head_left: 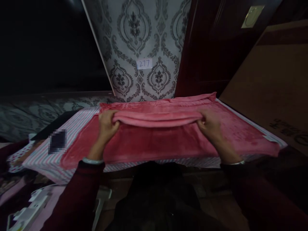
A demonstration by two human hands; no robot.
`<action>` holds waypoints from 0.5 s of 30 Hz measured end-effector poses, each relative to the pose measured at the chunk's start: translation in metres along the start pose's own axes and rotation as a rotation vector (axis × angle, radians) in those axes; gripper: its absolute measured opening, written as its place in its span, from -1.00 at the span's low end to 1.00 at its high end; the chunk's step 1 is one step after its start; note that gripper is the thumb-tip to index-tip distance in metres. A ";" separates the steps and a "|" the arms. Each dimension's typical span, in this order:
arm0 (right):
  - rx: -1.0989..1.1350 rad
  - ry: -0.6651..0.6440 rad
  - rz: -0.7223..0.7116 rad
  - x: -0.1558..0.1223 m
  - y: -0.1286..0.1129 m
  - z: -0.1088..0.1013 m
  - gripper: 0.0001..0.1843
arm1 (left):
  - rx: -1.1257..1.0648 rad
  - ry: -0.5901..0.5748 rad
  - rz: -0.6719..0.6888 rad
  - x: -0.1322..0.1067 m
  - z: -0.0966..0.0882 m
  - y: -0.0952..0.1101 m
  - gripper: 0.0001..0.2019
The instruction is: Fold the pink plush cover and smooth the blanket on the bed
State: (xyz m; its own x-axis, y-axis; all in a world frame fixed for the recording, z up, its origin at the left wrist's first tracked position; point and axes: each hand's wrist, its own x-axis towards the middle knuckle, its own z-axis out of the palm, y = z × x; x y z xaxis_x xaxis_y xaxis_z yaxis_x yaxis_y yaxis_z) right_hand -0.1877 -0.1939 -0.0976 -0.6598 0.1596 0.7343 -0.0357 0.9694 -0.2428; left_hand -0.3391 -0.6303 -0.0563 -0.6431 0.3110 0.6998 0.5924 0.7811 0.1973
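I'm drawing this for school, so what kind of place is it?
Probably a room in a home: there's patterned wallpaper, what looks like a big dark television, and a soft-looking pink cloth over a striped cloth.

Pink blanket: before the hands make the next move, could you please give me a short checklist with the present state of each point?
1. Left hand grips the raised fold of the pink blanket: ok.
2. Right hand grips the fold's other end: ok.
3. Fold straight between the hands: not ok, its lower edge dips slightly midway.
4. Blanket's far edge smooth: not ok, it looks wrinkled.
5. Dark pixelated object on the striped cloth clear of the blanket: ok.
6. Blanket's underside free of creases: cannot tell, hidden.
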 end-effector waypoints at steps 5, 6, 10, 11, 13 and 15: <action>0.235 0.260 0.071 0.089 -0.011 -0.054 -0.59 | -0.410 0.185 -0.089 0.078 -0.041 0.010 -0.63; 0.294 0.262 0.091 0.101 -0.009 -0.055 -0.58 | -0.496 0.164 -0.127 0.090 -0.041 0.008 -0.64; 0.552 0.138 0.276 0.129 0.014 -0.017 -0.61 | -0.784 -0.067 -0.369 0.116 -0.010 -0.010 -0.66; 0.625 0.081 0.362 0.128 0.020 0.000 -0.63 | -0.847 -0.143 -0.445 0.117 0.004 -0.016 -0.67; 0.789 -0.050 0.582 0.117 0.027 0.037 -0.73 | -0.954 -0.284 -0.625 0.108 0.035 -0.025 -0.68; 0.930 -0.158 0.770 0.093 0.027 0.069 -0.83 | -1.013 -0.376 -0.790 0.088 0.066 -0.030 -0.69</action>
State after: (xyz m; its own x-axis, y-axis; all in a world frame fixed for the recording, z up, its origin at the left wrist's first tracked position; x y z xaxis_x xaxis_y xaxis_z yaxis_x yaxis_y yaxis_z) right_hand -0.3021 -0.1657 -0.0792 -0.8275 0.5466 0.1285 -0.0759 0.1178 -0.9901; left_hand -0.4454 -0.5900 -0.0460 -0.9744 0.2220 -0.0354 -0.0071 0.1271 0.9919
